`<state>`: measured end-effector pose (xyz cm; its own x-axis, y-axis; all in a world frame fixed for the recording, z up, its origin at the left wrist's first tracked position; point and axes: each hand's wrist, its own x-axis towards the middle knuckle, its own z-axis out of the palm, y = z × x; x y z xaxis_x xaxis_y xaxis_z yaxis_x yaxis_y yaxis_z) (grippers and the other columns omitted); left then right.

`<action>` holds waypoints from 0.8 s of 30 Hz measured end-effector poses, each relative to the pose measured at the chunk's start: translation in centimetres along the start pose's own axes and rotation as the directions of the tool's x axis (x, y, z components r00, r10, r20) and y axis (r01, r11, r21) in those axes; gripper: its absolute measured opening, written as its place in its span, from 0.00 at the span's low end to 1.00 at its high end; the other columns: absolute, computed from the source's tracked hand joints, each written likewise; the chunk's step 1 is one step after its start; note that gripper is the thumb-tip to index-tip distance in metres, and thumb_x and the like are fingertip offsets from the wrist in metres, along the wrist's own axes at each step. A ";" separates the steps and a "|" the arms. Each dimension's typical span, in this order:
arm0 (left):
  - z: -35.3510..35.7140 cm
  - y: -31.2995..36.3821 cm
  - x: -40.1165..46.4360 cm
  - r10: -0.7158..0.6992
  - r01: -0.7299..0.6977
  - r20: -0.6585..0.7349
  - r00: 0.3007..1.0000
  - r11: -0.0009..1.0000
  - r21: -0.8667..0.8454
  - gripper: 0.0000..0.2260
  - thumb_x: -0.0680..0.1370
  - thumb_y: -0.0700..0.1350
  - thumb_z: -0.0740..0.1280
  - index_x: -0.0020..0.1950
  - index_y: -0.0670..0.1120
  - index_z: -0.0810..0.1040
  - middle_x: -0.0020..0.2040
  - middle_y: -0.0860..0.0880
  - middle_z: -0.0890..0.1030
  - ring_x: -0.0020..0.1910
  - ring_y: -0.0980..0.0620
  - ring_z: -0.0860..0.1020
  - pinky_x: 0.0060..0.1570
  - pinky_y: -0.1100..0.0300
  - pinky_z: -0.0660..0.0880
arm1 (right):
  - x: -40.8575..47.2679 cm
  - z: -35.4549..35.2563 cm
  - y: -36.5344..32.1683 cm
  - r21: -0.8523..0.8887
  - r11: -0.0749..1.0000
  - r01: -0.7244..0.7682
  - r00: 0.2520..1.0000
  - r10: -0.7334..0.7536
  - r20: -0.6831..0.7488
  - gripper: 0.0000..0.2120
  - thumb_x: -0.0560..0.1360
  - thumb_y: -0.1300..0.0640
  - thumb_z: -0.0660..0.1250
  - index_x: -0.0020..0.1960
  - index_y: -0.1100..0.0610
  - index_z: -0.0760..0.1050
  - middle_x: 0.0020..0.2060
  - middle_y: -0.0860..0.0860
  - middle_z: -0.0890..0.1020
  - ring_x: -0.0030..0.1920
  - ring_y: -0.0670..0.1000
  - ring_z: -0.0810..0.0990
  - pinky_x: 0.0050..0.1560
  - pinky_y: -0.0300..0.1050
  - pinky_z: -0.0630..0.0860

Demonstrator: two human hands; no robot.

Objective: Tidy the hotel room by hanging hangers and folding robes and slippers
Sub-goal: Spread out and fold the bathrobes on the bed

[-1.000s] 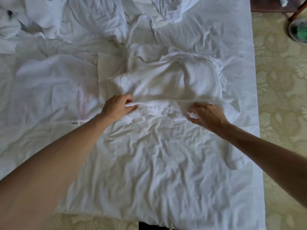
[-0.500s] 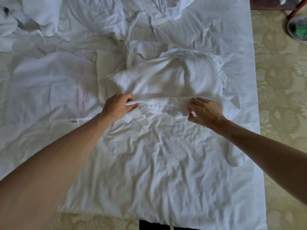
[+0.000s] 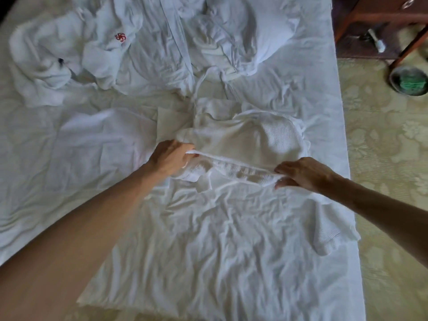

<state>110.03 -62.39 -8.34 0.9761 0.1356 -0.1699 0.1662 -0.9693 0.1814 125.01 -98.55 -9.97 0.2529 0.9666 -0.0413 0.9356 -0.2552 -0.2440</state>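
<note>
Rumpled white bed sheet covers pretty much everything, creases all over. Off the bed's right edge there's a pale carpet with a big floral pattern. Top right corner has some dark wooden furniture with slanted legs, a small white bottle-looking thing lying under it, and a round bin with something green inside.

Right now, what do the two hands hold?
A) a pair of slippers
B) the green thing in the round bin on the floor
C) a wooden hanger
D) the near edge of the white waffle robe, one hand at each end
D: the left hand and the right hand each pinch the near edge of the white waffle robe, stretched between them above the bed sheet.
</note>
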 end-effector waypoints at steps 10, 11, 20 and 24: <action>-17.2 0.6 4.5 -0.058 0.090 0.123 0.991 0.958 -0.274 0.27 0.73 0.62 0.72 0.29 0.45 0.64 0.27 0.52 0.61 0.27 0.52 0.61 0.31 0.55 0.56 | 3.1 -15.5 5.1 0.250 0.836 -0.487 0.823 0.536 -0.188 0.19 0.79 0.46 0.64 0.39 0.61 0.77 0.30 0.51 0.74 0.31 0.57 0.77 0.31 0.46 0.68; -18.5 0.7 5.0 -0.075 0.131 0.197 0.978 0.948 -0.288 0.27 0.72 0.64 0.72 0.30 0.46 0.64 0.28 0.51 0.61 0.28 0.52 0.61 0.32 0.55 0.56 | 3.4 -16.8 5.6 0.324 0.774 -0.543 0.786 0.605 -0.127 0.21 0.79 0.46 0.64 0.36 0.62 0.74 0.27 0.52 0.73 0.29 0.56 0.74 0.30 0.45 0.66; -20.8 0.8 5.3 0.056 0.129 0.390 0.919 0.893 -0.431 0.33 0.61 0.77 0.69 0.34 0.47 0.70 0.33 0.48 0.62 0.32 0.49 0.61 0.33 0.56 0.57 | 2.1 -20.7 7.8 0.495 0.651 -0.575 0.756 0.655 0.016 0.35 0.78 0.36 0.63 0.51 0.72 0.76 0.45 0.71 0.79 0.40 0.58 0.80 0.44 0.62 0.77; -20.0 1.6 5.5 0.041 0.086 0.220 0.975 0.839 -0.538 0.17 0.77 0.55 0.71 0.37 0.47 0.71 0.31 0.49 0.61 0.29 0.53 0.61 0.30 0.61 0.57 | 3.4 -20.4 6.8 0.477 0.732 -0.486 0.756 0.626 -0.191 0.28 0.75 0.35 0.58 0.31 0.59 0.65 0.26 0.50 0.65 0.29 0.48 0.64 0.31 0.45 0.61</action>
<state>118.47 -59.09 10.36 0.9272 0.0470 -0.3717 0.2989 -0.6908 0.6584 137.21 -97.43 7.96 0.8241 0.5664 0.0008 0.4445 -0.6458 -0.6208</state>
